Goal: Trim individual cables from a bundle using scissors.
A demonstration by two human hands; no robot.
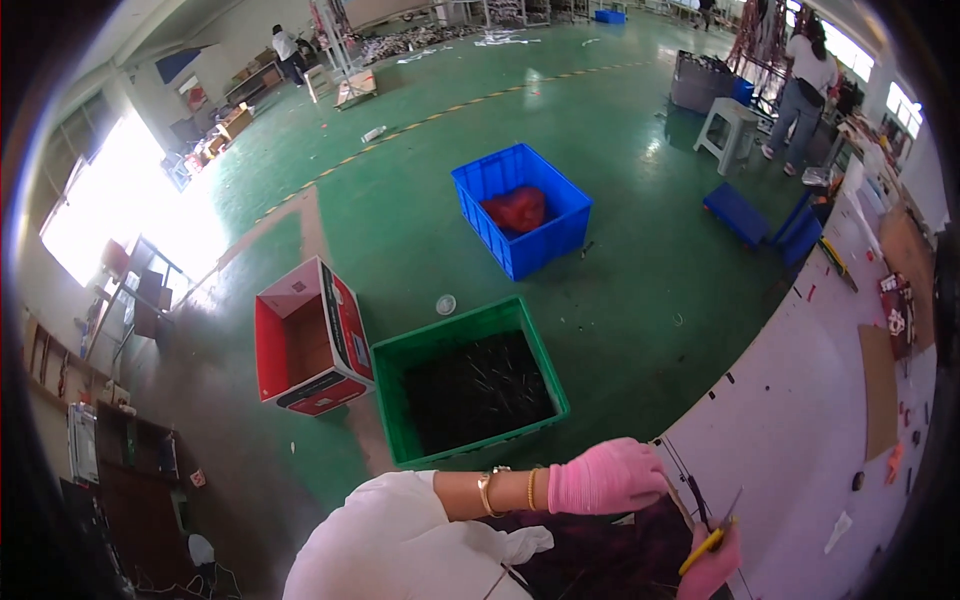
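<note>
My left hand [608,478], in a pink knit glove, reaches across to the right at the table's edge. Its fingers are closed on the end of some thin dark cords [682,462], though the grip itself is partly hidden. Below it, my right hand [714,562], also gloved in pink, holds a pair of scissors [716,540] with yellow handles, blades pointing up and right. A short black cord piece [699,500] lies between the two hands, by the scissors. Dark fabric covers my lap beneath the left forearm.
On the green floor ahead stand a green crate [545,415] of dark thin pieces, a red and white carton [335,335], and a blue crate [560,230] with a red bag. The white table [770,430] at right bears cardboard [878,395] and scraps. A person [805,80] stands far right.
</note>
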